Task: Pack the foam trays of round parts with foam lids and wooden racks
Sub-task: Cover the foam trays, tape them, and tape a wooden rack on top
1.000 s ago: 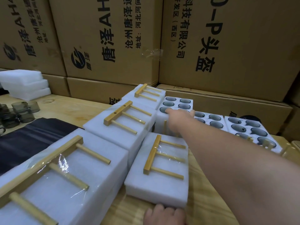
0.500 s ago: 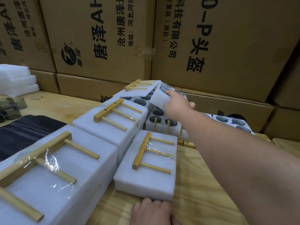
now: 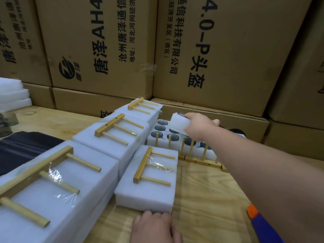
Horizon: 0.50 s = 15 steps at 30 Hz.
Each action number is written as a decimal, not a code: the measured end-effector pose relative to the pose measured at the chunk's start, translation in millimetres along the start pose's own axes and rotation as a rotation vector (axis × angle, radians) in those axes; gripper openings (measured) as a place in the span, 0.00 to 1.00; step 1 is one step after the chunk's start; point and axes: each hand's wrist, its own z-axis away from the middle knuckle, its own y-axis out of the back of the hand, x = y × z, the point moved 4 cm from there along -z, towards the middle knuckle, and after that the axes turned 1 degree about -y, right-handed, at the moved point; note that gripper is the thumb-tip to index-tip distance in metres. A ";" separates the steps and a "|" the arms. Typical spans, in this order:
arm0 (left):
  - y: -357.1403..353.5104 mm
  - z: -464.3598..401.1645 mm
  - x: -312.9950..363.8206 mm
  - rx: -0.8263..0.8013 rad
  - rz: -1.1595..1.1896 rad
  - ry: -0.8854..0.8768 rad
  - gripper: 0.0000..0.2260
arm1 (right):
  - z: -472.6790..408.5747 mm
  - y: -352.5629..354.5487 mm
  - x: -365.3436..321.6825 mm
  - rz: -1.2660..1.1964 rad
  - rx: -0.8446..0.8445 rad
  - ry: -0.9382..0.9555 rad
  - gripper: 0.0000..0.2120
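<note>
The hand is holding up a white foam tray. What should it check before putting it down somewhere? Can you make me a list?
1. Grip on the lifted foam tray: the right hand holds it at one end, tilted. Ok for now.
2. Round parts staying in the lifted tray: its pockets barely show. Cannot tell.
3. Peg clearance: the wooden rack has pegs standing upright just below the arm. Not ok to drop straight down.
4. Tray underneath: its dark round parts sit in their holes. Ok.
5. Left hand steadying the near packed block: its fingers touch the front edge. Ok.
6. Free landing spot: bare table right of that block. Ok.
</note>
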 end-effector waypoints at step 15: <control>-2.0 6.8 -3.4 0.084 0.003 0.005 0.14 | 204.1 43.6 55.7 -0.265 0.106 0.129 0.20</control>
